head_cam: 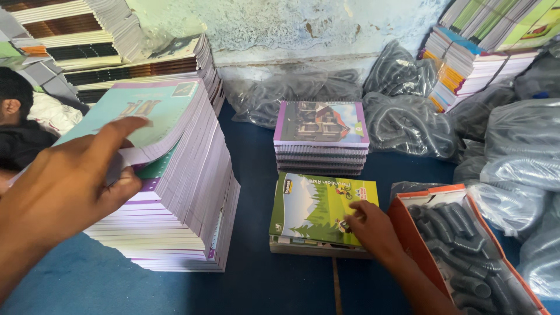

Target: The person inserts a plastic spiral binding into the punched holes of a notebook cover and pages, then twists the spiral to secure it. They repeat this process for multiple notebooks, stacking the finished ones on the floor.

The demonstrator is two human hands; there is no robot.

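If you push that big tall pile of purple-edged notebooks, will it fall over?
Probably it would slide apart rather than topple whole: the tall stack of purple-edged notebooks already leans and fans out unevenly. It looks heavy, being many books deep. The top covers seem bendy, since the left hand curls one upward.

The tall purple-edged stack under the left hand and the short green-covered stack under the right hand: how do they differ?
The tall purple-edged stack rises far higher and leans, fanned out; the green-covered stack is low and squared. Its top cover is pale teal, the other's bright green with trees. The left hand lifts the top booklets of the tall stack; the right hand rests flat on the green cover. Both sit on the blue surface.
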